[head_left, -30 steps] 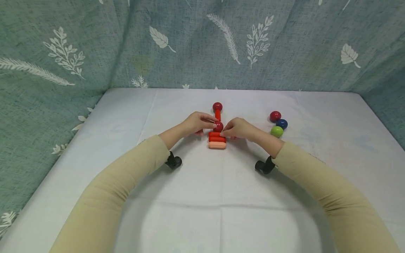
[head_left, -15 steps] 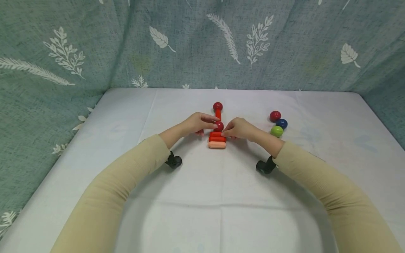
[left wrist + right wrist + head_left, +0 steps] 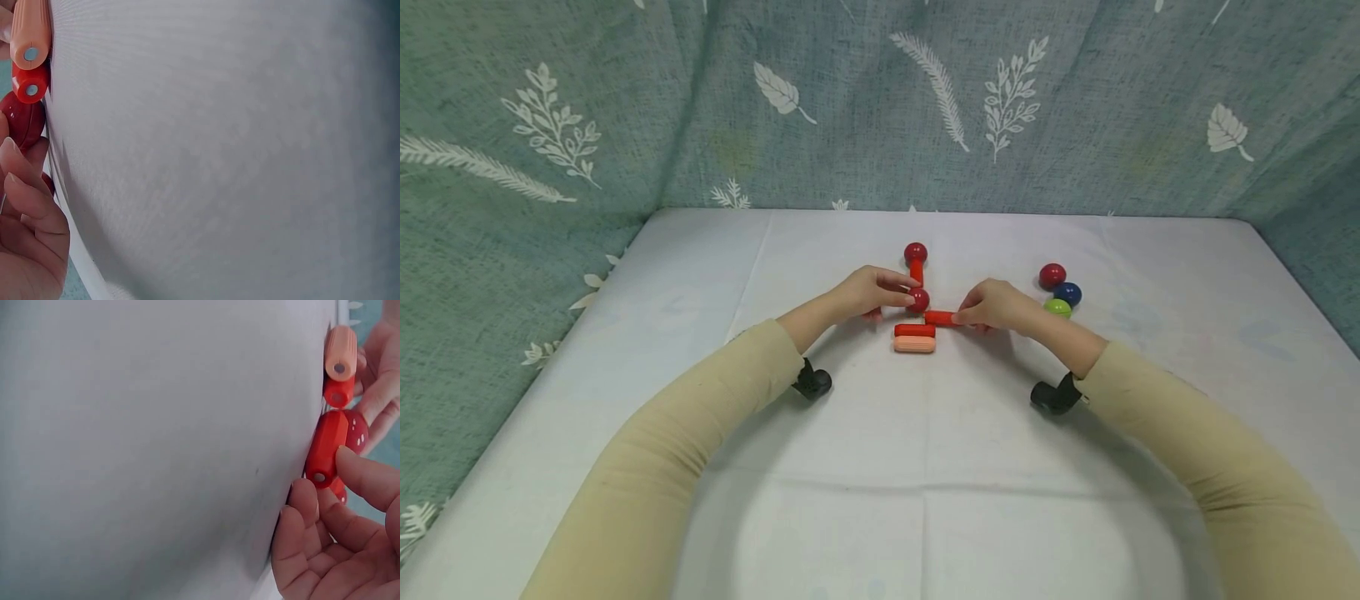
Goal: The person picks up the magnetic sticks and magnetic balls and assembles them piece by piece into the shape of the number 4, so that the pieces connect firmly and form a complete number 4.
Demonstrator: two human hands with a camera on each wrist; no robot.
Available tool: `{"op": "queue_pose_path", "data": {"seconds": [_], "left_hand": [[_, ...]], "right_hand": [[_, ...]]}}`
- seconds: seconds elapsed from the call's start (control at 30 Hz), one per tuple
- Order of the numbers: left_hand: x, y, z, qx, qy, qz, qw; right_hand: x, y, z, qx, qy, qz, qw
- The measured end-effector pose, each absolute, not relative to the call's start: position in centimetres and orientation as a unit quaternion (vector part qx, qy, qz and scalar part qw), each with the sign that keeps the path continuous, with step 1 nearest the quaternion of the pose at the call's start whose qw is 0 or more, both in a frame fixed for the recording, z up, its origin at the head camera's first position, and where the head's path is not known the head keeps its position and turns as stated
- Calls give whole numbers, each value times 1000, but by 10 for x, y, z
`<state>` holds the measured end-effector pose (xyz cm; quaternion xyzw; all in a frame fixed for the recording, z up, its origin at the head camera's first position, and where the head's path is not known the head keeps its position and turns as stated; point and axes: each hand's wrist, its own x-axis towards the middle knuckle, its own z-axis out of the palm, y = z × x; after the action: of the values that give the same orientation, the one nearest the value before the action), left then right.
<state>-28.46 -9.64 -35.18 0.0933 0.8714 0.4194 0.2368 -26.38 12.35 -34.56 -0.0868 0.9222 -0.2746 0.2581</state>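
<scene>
In the head view, my left hand (image 3: 867, 292) pinches a dark red ball (image 3: 919, 301). A red rod (image 3: 917, 272) joins it to another dark red ball (image 3: 915, 252) behind it. My right hand (image 3: 996, 306) pinches the right end of a second red rod (image 3: 939, 318), which lies crosswise just in front and to the right of the near ball. Metal discs show at the rod ends in both wrist views, as on this held rod (image 3: 326, 447). Closer to me, another red rod (image 3: 914, 331) lies side by side with a peach rod (image 3: 914, 344).
To the right, behind my right forearm, sit a dark red ball (image 3: 1052, 276), a blue ball (image 3: 1068, 293) and a lime green ball (image 3: 1057, 308), close together. A white cloth (image 3: 865, 517) covers the table. A green leaf-patterned curtain (image 3: 865, 125) hangs behind it.
My right hand has moved to the right, drawing the red rod along from beside the other rods. The left hand stays on the near ball.
</scene>
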Motion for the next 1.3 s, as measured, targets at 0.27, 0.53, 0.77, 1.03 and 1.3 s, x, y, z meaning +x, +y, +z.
{"op": "queue_pose_path", "data": {"seconds": [0.27, 0.53, 0.77, 1.03, 1.3], "left_hand": [[-285, -96, -352, 89, 871, 421, 239], [-285, -95, -352, 84, 868, 426, 243], [-286, -96, -352, 77, 867, 426, 246], [-286, -96, -352, 80, 869, 422, 244], [-286, -97, -353, 86, 868, 424, 245]], "right_hand": [[-261, 127, -344, -124, 926, -267, 237], [-258, 122, -346, -165, 939, -233, 192], [-264, 125, -343, -157, 939, -240, 188], [-272, 127, -342, -164, 937, -253, 178], [-275, 123, -341, -172, 933, -259, 183]]}}
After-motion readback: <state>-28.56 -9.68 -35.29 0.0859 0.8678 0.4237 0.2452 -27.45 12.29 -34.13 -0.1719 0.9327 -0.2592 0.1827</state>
